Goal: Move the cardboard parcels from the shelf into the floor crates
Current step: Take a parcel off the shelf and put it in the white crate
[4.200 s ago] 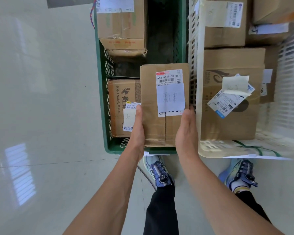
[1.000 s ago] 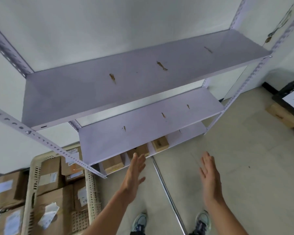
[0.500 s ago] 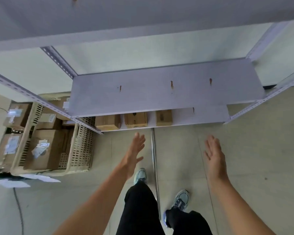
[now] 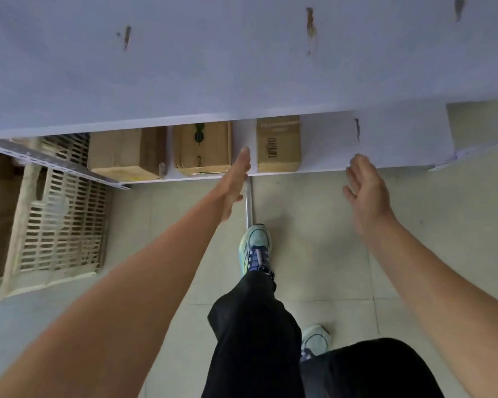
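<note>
Upper shelf [image 4: 242, 67] over half-hidden parcels [image 4: 202, 147]

1. The plain left parcel [image 4: 125, 152] stands on the low shelf [image 4: 385, 139].
2. The middle parcel [image 4: 202, 147] has a dark mark and stands just beside it.
3. The barcoded right parcel [image 4: 278, 145] stands slightly apart.
4. The beige slatted crate [image 4: 64, 214] sits on the floor at left.

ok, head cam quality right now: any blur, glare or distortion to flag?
Head view: motion blur smears the cream crate at left and softens the print on the right parcel; left hand and right hand look fairly sharp. Head view, edges: wide-angle stretch enlarges the forearms toward the bottom corners. Head view, lighting: flat and even, no hard glare on the shelf.
</note>
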Motion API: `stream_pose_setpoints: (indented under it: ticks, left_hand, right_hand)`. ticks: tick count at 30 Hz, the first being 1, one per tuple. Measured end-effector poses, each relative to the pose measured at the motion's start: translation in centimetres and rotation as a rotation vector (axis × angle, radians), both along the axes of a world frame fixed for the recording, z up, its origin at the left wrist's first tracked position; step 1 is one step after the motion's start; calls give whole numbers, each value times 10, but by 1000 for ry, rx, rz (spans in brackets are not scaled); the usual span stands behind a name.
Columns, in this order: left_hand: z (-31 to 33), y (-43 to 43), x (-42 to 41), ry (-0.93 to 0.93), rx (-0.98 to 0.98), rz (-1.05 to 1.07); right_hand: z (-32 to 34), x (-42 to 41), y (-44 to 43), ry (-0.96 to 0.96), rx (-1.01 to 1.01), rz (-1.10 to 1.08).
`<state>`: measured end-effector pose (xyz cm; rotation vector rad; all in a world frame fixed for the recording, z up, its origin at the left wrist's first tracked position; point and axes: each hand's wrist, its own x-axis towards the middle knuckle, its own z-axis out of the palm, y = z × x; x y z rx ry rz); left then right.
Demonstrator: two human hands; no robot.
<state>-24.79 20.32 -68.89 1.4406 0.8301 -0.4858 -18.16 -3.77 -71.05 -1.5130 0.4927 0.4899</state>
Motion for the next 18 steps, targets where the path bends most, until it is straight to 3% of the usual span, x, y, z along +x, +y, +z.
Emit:
stream_pose_setpoints:
  ticks: [9, 13, 18]
  left_hand:
    - [-172, 36, 133, -64, 55, 45]
    - [-210, 49, 168, -64, 58, 75]
    - [-230, 58, 181, -122, -3, 57]
  right_hand:
    - [-158, 132, 72, -5, 39, 205]
    - [-197, 169, 98, 63, 25, 243]
    - [-206, 174, 107, 4, 10, 333]
